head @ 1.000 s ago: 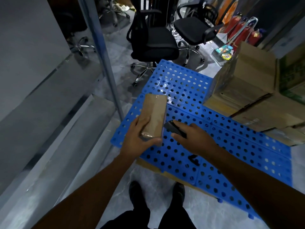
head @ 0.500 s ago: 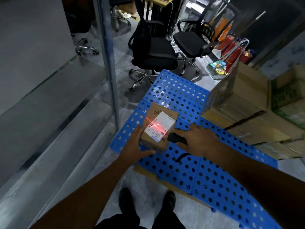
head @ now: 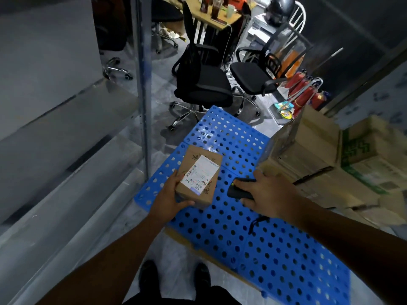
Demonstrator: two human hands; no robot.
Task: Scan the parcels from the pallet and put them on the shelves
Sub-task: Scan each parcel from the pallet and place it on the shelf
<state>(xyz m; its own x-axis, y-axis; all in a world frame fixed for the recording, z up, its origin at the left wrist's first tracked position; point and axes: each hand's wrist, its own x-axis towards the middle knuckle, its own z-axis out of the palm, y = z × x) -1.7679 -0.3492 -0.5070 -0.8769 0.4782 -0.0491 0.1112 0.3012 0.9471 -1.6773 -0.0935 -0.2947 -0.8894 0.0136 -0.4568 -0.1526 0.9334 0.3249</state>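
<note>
Small brown cardboard parcel (head: 193, 158), flat and rectangular, faint leaf prints on top, white shipping label (head: 201, 173) face up with barcodes toward the near end. Held tilted just above the left part of a blue perforated plastic pallet (head: 253, 238). On the pallet's right side, stacked brown cardboard boxes (head: 308, 155), one with green print. Off to the left, grey metal shelves (head: 66, 133), a steel upright post (head: 144, 84) standing by the pallet's left corner. Beyond, two black office chairs (head: 204, 84) and red fire extinguishers (head: 304, 93). Left hand (head: 169, 194) gripping the parcel's near end, thumb curled across the near edge, fingers along the left side. Right hand (head: 266, 192) wrapped round a black handheld scanner (head: 239, 191), just right of the parcel and clear of it, black cord (head: 256, 223) dangling below.
</note>
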